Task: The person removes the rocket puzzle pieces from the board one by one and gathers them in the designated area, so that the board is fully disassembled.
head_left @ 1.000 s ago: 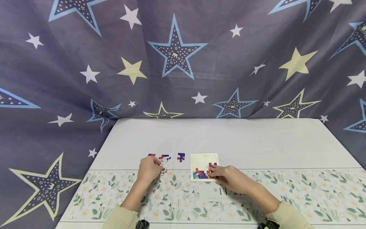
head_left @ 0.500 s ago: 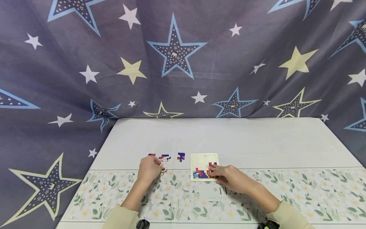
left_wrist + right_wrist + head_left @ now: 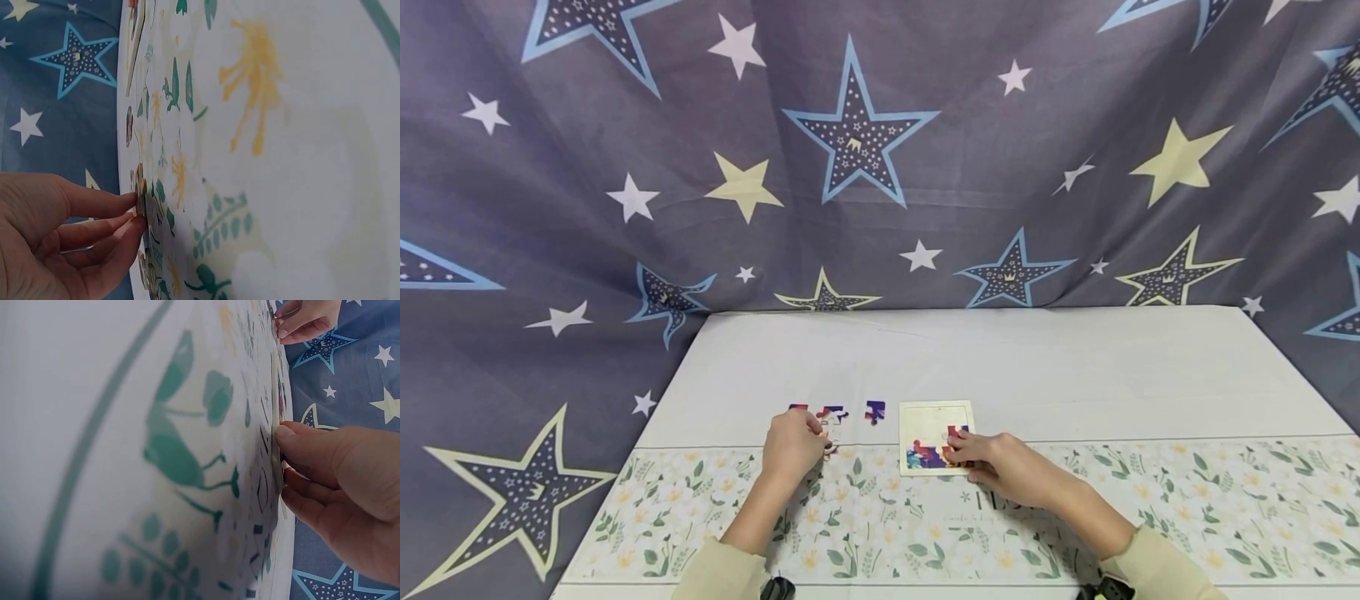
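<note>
My left hand [image 3: 792, 443] pinches a small jigsaw piece [image 3: 140, 195] between thumb and fingertips, close over the tabletop. In the head view, a purple jigsaw piece [image 3: 875, 412] lies to the right of this hand. Just beyond its fingers are a red and purple piece [image 3: 834, 411] and a red piece [image 3: 798, 406], partly hidden. My right hand [image 3: 1011, 468] grips the lower right corner of a square, cream puzzle tray [image 3: 902, 433], its fingertips over the pieces there. Colourful pieces [image 3: 927, 456] fill the tray's lower part and reach up its right side; its upper left shows bare backing.
The table wears a white cloth [image 3: 1075, 367] with a flowered band [image 3: 1210, 500] along its front. A grey curtain [image 3: 955, 225] printed with stars hangs behind and beside it.
The piece at my left fingertips shows differently, its pale orange lower end giving way to red and purple. My right hand and the tray stay in place.
</note>
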`<act>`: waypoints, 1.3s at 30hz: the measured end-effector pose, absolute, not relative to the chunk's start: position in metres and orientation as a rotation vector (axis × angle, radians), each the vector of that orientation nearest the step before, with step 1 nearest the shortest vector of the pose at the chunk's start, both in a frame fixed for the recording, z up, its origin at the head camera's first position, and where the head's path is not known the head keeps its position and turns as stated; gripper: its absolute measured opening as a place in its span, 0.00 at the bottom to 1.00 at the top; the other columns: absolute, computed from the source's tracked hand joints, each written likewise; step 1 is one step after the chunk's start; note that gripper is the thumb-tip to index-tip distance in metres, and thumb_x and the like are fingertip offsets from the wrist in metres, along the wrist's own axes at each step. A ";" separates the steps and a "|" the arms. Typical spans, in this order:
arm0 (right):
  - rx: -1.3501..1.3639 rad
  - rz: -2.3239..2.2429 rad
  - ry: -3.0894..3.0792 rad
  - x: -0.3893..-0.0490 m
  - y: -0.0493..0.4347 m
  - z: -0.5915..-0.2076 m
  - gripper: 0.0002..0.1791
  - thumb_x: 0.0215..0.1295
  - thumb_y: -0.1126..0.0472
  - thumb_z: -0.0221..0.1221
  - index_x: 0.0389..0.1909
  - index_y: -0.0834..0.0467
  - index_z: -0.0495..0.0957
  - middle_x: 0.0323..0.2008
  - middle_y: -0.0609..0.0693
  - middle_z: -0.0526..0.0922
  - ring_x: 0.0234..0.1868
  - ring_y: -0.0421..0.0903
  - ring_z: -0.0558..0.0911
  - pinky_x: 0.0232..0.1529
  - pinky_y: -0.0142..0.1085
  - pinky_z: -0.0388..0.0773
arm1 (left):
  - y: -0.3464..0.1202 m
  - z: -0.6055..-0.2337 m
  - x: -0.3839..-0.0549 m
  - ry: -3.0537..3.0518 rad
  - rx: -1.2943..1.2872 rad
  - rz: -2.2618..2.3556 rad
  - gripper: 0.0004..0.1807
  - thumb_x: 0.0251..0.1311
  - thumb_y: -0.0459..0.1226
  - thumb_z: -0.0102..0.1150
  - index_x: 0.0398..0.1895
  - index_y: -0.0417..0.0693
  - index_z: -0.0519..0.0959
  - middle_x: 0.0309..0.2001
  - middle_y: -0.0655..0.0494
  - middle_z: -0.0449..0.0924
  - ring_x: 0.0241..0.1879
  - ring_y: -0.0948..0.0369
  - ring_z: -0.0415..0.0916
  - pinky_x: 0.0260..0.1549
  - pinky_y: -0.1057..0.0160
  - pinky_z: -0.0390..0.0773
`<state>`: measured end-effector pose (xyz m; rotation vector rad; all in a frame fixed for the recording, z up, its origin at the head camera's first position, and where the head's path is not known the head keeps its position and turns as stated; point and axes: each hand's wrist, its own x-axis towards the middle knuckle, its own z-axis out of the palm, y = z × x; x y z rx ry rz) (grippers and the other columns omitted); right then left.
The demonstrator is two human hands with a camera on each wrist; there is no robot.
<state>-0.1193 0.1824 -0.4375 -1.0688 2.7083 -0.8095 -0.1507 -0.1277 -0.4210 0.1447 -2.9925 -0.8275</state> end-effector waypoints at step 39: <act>-1.159 -0.481 2.889 -0.104 0.171 -0.432 0.21 0.62 0.63 0.62 0.57 0.58 0.78 0.59 0.55 0.79 0.59 0.52 0.79 0.53 0.42 0.80 | -0.053 -0.405 -0.153 -2.985 -0.291 -1.256 0.10 0.56 0.34 0.64 0.37 0.34 0.82 0.30 0.46 0.84 0.31 0.57 0.80 0.34 0.61 0.80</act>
